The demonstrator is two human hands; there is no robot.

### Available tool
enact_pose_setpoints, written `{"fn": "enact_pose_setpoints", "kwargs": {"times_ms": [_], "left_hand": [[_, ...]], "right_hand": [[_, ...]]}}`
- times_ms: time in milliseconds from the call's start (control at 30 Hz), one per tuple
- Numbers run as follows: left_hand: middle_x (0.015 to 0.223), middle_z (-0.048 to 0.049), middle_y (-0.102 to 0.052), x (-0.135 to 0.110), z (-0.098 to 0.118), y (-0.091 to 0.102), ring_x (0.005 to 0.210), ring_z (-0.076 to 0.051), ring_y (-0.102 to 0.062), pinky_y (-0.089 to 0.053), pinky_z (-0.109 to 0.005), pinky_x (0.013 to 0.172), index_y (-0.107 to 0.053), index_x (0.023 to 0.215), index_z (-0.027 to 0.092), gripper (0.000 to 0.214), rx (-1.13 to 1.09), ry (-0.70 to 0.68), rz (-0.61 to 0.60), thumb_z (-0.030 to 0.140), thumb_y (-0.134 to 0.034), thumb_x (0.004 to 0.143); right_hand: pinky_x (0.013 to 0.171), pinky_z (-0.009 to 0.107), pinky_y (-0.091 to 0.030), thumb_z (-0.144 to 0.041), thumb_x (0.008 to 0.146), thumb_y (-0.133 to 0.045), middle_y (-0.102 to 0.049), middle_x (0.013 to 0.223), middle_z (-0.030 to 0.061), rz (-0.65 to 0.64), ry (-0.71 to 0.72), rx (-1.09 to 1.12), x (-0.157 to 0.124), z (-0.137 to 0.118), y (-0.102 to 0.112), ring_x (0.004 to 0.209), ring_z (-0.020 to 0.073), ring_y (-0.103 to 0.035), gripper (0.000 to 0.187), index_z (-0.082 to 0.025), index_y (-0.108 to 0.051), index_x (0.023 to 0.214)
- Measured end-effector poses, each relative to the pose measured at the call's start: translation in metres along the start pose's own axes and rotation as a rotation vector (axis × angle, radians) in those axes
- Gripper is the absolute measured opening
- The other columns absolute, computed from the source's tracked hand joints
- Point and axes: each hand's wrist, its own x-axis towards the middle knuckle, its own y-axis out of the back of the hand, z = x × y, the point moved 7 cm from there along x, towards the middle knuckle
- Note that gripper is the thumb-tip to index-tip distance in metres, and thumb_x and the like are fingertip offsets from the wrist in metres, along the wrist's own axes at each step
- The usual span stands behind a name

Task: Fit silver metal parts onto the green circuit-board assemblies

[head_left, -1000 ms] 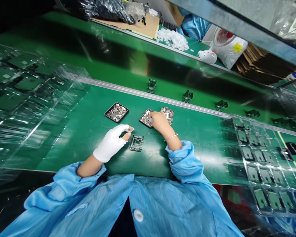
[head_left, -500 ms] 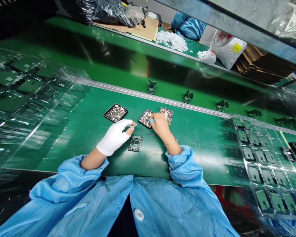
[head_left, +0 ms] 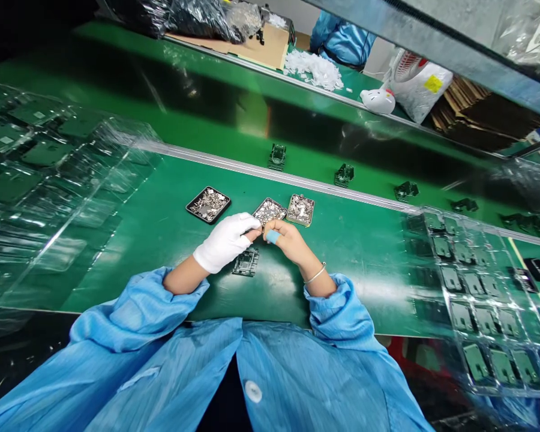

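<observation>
My left hand (head_left: 228, 241), in a white glove with bare fingertips, meets my right hand (head_left: 288, 241) fingertip to fingertip. Both are pinched closed, and whatever sits between the fingers is too small to make out. A blue band wraps one finger of the right hand. Just beyond the fingertips lies a tray of small metal parts (head_left: 270, 210), partly covered by the hands. A second parts tray (head_left: 301, 210) stands to its right and a black-rimmed one (head_left: 208, 204) to its left. Below the left hand a green circuit board (head_left: 245, 262) lies flat on the green mat.
Clear plastic trays holding boards stand at left (head_left: 45, 150) and right (head_left: 474, 285). Beyond a metal strip (head_left: 252, 175), several assembled boards (head_left: 277, 156) sit in a row. White pieces (head_left: 315, 69) are heaped on the back shelf, near a small fan (head_left: 380, 101).
My right hand has drawn back from the parts trays toward the left. My left hand has moved right and up, and the fingertips of both now meet.
</observation>
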Motion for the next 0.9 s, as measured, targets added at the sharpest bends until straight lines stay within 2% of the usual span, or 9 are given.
{"fn": "enact_pose_setpoints", "kwargs": {"times_ms": [67,167,267,333,400,533,633,767,900], "left_hand": [[0.085,-0.0055,-0.066,-0.012,-0.003,0.01,0.083,-0.019,-0.062,-0.051,-0.033,0.082,-0.062,0.08,0.02,0.028,-0.012,0.036,0.032,0.036,-0.041,0.089],[0.105,-0.0084,-0.067,-0.037,-0.016,0.02,0.1,-0.023,-0.063,-0.049,-0.036,0.094,-0.062,0.102,0.019,0.035,-0.062,0.087,0.056,0.046,-0.049,0.085],[0.13,-0.0128,-0.058,-0.062,-0.023,0.003,0.12,-0.028,-0.055,-0.043,-0.04,0.105,-0.051,0.126,0.018,0.064,-0.128,0.055,-0.113,0.055,-0.062,0.075],[0.135,-0.0148,-0.054,-0.073,-0.025,-0.013,0.126,-0.03,-0.052,-0.041,-0.042,0.107,-0.046,0.131,0.017,0.071,-0.121,0.064,-0.189,0.052,-0.065,0.073],[0.13,-0.0148,-0.057,-0.076,-0.027,-0.022,0.121,-0.029,-0.055,-0.044,-0.043,0.103,-0.047,0.129,0.017,0.063,-0.09,0.1,-0.154,0.047,-0.064,0.076],[0.115,-0.013,-0.061,-0.07,-0.02,-0.024,0.109,-0.028,-0.06,-0.049,-0.041,0.095,-0.051,0.119,0.016,0.049,-0.022,0.086,-0.04,0.042,-0.06,0.079],[0.113,-0.0142,-0.061,-0.065,-0.012,-0.02,0.108,-0.03,-0.059,-0.048,-0.043,0.095,-0.054,0.116,0.015,0.045,0.054,0.026,-0.032,0.039,-0.058,0.078],[0.112,-0.0166,-0.062,-0.062,-0.001,-0.016,0.108,-0.033,-0.059,-0.049,-0.045,0.094,-0.056,0.112,0.014,0.041,0.173,-0.02,-0.025,0.031,-0.058,0.076],[0.108,-0.0174,-0.064,-0.059,0.008,-0.017,0.104,-0.034,-0.062,-0.051,-0.046,0.089,-0.059,0.106,0.013,0.036,0.312,-0.04,-0.081,0.024,-0.059,0.073]], "right_hand": [[0.068,0.027,-0.044,-0.044,0.079,-0.058,-0.053,0.071,-0.0017,0.016,-0.006,0.05,-0.005,0.001,0.001,0.067,0.0119,-0.048,0.025,-0.02,-0.052,0.074],[0.067,0.027,-0.045,-0.044,0.08,-0.059,-0.055,0.071,-0.0015,0.065,-0.002,0.047,-0.013,0.002,0.005,0.066,0.0119,-0.049,0.025,-0.02,-0.052,0.074],[0.072,0.028,-0.046,-0.036,0.083,-0.055,-0.058,0.076,-0.0005,0.079,0.039,-0.084,-0.022,-0.003,0.004,0.071,0.0125,-0.053,0.018,-0.02,-0.054,0.076],[0.076,0.028,-0.046,-0.03,0.085,-0.053,-0.06,0.08,0.0002,0.075,0.097,-0.218,-0.027,-0.009,0.001,0.075,0.0131,-0.054,0.012,-0.02,-0.056,0.079],[0.077,0.029,-0.046,-0.026,0.087,-0.051,-0.06,0.082,0.001,0.058,0.166,-0.345,-0.031,-0.015,-0.005,0.078,0.0139,-0.055,0.01,-0.02,-0.057,0.08],[0.082,0.031,-0.045,-0.018,0.088,-0.049,-0.06,0.085,0.0033,-0.02,0.257,-0.578,-0.034,-0.019,-0.018,0.085,0.0167,-0.054,0.01,-0.02,-0.058,0.084],[0.084,0.032,-0.043,-0.013,0.087,-0.047,-0.06,0.089,0.0046,-0.074,0.276,-0.734,-0.034,-0.017,-0.024,0.088,0.0181,-0.053,0.013,-0.02,-0.058,0.088],[0.082,0.033,-0.042,-0.014,0.089,-0.047,-0.061,0.092,0.0067,-0.08,0.283,-0.931,-0.035,-0.016,-0.029,0.088,0.0206,-0.051,0.014,-0.019,-0.059,0.093],[0.084,0.036,-0.042,-0.015,0.087,-0.051,-0.061,0.095,0.008,-0.099,0.3,-1.058,-0.037,-0.012,-0.035,0.09,0.0232,-0.051,0.014,-0.019,-0.06,0.097]]}}
